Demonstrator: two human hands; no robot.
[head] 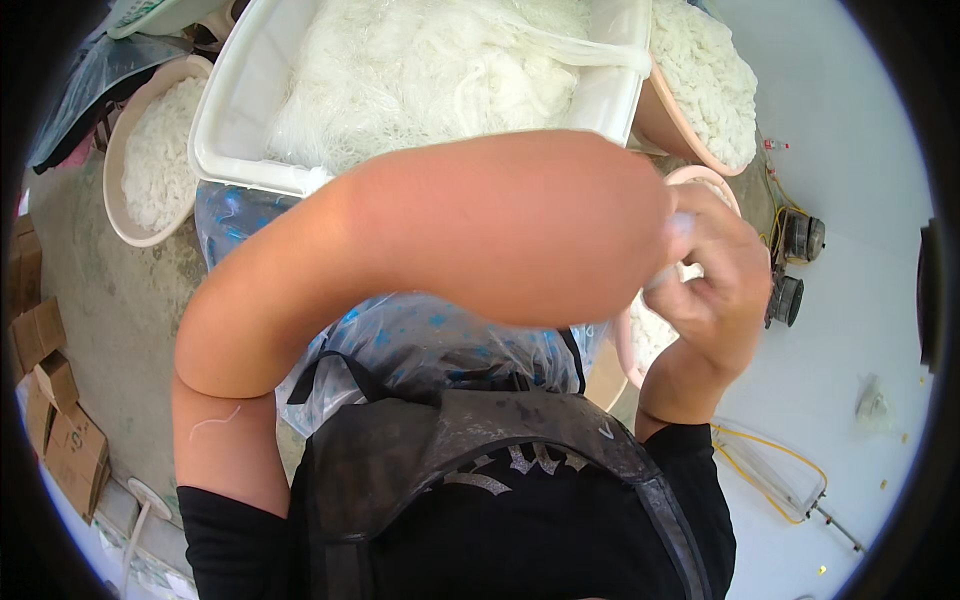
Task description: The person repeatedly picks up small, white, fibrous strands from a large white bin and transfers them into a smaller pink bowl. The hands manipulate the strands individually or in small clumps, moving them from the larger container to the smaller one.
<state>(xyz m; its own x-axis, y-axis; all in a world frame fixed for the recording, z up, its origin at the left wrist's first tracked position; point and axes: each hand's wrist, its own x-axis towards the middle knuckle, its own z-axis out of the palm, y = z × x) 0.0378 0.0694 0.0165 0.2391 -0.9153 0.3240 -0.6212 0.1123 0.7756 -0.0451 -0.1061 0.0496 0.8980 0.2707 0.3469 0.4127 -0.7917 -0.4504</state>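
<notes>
My left arm crosses the view to the right, and my left hand, blurred, meets my right hand there; its fingers are hidden behind it. My right hand is raised with curled, blurred fingers. Small whitish patches show between the two hands; whether they are held material or the tub behind cannot be told. Beyond the arm stands a white rectangular plastic tub heaped with glossy white strands. A twisted white bundle lies over its right rim.
Round tubs of white fibrous material stand left and right, with smaller ones partly behind my right hand. Clear plastic sheeting with blue marks hangs before me. Cardboard boxes lie at far left. Right are a pale wall and dark devices.
</notes>
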